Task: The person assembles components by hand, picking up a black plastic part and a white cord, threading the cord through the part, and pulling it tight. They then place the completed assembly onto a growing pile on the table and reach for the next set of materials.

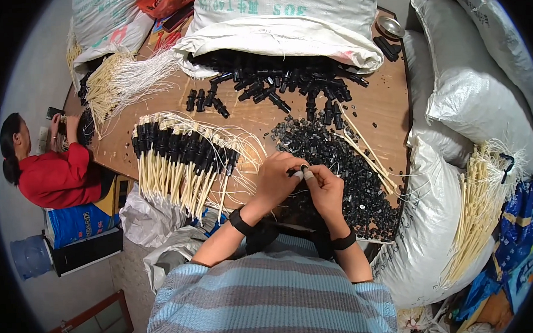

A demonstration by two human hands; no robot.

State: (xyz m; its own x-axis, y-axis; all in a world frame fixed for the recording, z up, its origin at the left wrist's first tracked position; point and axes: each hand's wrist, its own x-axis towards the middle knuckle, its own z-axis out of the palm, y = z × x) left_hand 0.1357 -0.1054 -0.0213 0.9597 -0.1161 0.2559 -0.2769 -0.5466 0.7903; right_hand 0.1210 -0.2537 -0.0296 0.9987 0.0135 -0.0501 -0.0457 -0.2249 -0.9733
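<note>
My left hand [274, 181] and my right hand [328, 192] meet over the table's near edge, both with fingers closed in a pinch. Between the fingertips is a small black piece [304, 167], mostly covered, so its exact kind cannot be made out. Just beyond and to the right spreads a heap of small black plastic pieces [359, 189]. Left of my hands lies a row of cream sticks [175, 185] with black tubular fittings [185, 147] on their far ends and thin white cords trailing from them.
Loose black tubular fittings [263, 86] spill from a white woven sack [284, 35]. Cream sticks [367, 156] lie across the heap's right side. White cords [135, 77] sit far left. Full sacks [465, 92] stand at right. A person in red [62, 175] works at the table's left side.
</note>
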